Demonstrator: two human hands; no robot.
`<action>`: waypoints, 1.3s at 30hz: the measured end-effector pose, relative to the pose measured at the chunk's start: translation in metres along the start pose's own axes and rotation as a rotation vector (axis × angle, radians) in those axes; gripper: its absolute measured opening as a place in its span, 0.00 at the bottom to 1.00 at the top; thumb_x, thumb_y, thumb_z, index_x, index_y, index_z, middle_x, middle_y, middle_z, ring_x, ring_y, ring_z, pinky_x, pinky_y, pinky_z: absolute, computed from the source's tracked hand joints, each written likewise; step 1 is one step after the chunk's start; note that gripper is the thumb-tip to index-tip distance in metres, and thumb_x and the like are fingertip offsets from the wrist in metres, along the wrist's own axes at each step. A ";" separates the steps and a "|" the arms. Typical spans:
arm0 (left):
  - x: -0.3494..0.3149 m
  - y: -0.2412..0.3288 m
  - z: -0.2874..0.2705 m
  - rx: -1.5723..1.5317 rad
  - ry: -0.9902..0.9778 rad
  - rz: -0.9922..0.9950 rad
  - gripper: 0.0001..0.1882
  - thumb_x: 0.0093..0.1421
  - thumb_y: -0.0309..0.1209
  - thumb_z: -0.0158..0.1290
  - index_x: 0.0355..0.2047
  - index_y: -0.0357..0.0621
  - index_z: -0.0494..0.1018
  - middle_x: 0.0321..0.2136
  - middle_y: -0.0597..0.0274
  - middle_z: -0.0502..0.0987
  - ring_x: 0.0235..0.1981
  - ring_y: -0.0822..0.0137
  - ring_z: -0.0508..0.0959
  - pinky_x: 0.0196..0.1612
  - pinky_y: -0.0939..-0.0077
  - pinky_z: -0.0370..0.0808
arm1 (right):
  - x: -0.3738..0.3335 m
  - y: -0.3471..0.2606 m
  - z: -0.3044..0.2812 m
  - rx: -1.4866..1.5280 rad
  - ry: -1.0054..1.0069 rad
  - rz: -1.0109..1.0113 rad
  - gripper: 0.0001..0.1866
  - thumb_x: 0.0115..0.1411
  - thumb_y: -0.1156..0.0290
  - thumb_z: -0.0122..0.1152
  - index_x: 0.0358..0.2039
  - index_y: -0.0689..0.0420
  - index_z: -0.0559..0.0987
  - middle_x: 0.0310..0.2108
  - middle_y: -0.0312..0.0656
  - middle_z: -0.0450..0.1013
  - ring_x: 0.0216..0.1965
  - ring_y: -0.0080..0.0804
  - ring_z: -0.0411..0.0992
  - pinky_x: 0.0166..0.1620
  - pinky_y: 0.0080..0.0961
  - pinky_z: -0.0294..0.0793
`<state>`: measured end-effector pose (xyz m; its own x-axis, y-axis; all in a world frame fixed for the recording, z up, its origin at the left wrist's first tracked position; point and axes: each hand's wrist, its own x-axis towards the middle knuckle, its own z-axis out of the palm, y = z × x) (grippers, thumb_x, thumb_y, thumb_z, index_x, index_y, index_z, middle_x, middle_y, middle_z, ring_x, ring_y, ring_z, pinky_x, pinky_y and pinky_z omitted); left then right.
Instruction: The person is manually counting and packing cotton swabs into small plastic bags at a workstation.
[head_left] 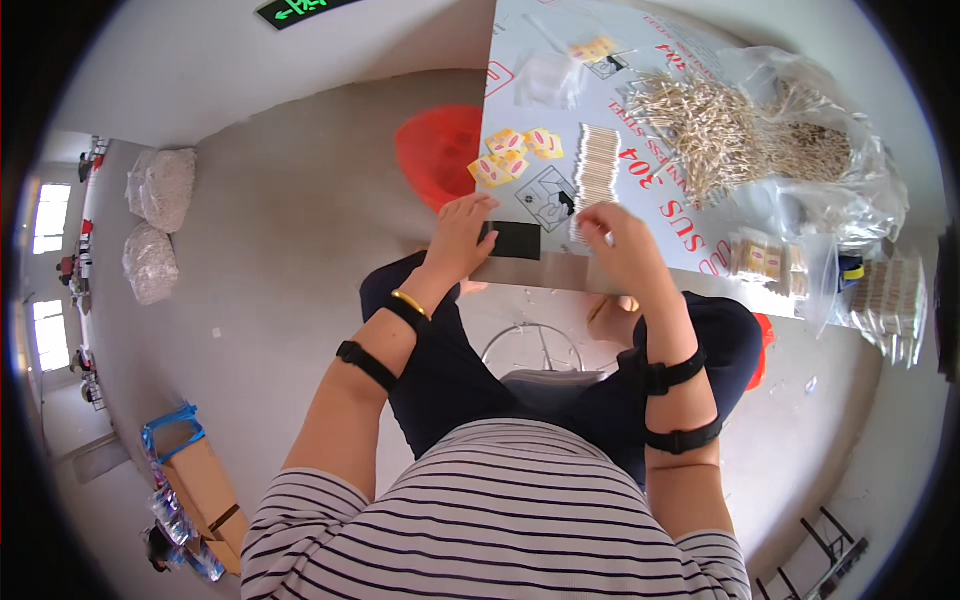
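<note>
A long, neat row of wooden-stick cotton swabs lies on the printed silver tabletop. My right hand is at the near end of this row, fingers curled in a pinch; what lies between the fingertips is too small to make out. Over the table's near left edge is my left hand, thumb and fingers apart, beside a black patch. Several small yellow-and-white cards lie beyond it. A big loose heap of cotton swabs spreads across the far right.
Clear plastic bags lie at the back left of the table. Packed swab bundles and filled bags sit at the right edge. A red tub stands beside the table; white sacks and a cardboard box are farther left.
</note>
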<state>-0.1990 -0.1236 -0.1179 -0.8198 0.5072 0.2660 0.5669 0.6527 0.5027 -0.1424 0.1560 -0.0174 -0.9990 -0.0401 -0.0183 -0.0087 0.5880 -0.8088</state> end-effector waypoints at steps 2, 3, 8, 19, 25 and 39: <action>-0.010 0.014 0.000 -0.031 -0.067 -0.024 0.27 0.55 0.29 0.64 0.56 0.46 0.73 0.58 0.52 0.72 0.59 0.47 0.71 0.62 0.55 0.68 | -0.003 0.018 -0.016 -0.080 0.054 0.040 0.09 0.65 0.69 0.58 0.41 0.58 0.83 0.39 0.49 0.79 0.40 0.49 0.78 0.46 0.40 0.77; -0.017 0.021 0.001 -0.042 -0.136 -0.049 0.28 0.56 0.29 0.64 0.58 0.47 0.72 0.61 0.51 0.71 0.61 0.47 0.70 0.63 0.54 0.67 | -0.006 0.026 -0.021 -0.143 0.107 0.068 0.09 0.65 0.70 0.57 0.41 0.56 0.83 0.40 0.49 0.79 0.42 0.50 0.78 0.47 0.41 0.77; -0.059 0.052 0.038 -0.104 -0.319 0.040 0.35 0.56 0.38 0.66 0.62 0.45 0.68 0.68 0.48 0.64 0.66 0.46 0.66 0.66 0.52 0.63 | -0.034 0.072 -0.004 -0.300 -0.048 0.082 0.11 0.62 0.71 0.57 0.44 0.53 0.83 0.44 0.49 0.77 0.46 0.52 0.75 0.51 0.43 0.76; -0.013 0.062 0.086 0.057 -0.385 -0.322 0.30 0.47 0.41 0.75 0.44 0.43 0.72 0.46 0.53 0.71 0.51 0.50 0.74 0.51 0.56 0.76 | -0.037 0.093 0.052 -0.533 0.023 0.045 0.21 0.57 0.73 0.61 0.52 0.44 0.82 0.60 0.42 0.68 0.63 0.48 0.63 0.61 0.48 0.68; 0.017 0.059 0.085 0.060 -0.592 -0.429 0.36 0.42 0.40 0.78 0.48 0.37 0.75 0.50 0.49 0.73 0.53 0.46 0.76 0.51 0.50 0.78 | -0.024 0.100 0.056 -0.552 0.031 0.086 0.15 0.57 0.73 0.62 0.44 0.43 0.85 0.58 0.38 0.68 0.62 0.46 0.63 0.62 0.45 0.66; 0.028 0.070 0.090 0.087 -0.570 -0.573 0.32 0.38 0.32 0.79 0.45 0.35 0.80 0.50 0.49 0.74 0.53 0.45 0.77 0.50 0.48 0.79 | -0.015 0.107 0.059 -0.518 0.073 0.029 0.14 0.57 0.74 0.61 0.41 0.43 0.86 0.54 0.38 0.70 0.60 0.44 0.65 0.60 0.43 0.66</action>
<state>-0.1755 -0.0132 -0.1491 -0.8303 0.2745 -0.4851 0.0952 0.9274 0.3618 -0.1262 0.1716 -0.1383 -0.9994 0.0282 0.0197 0.0176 0.9114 -0.4112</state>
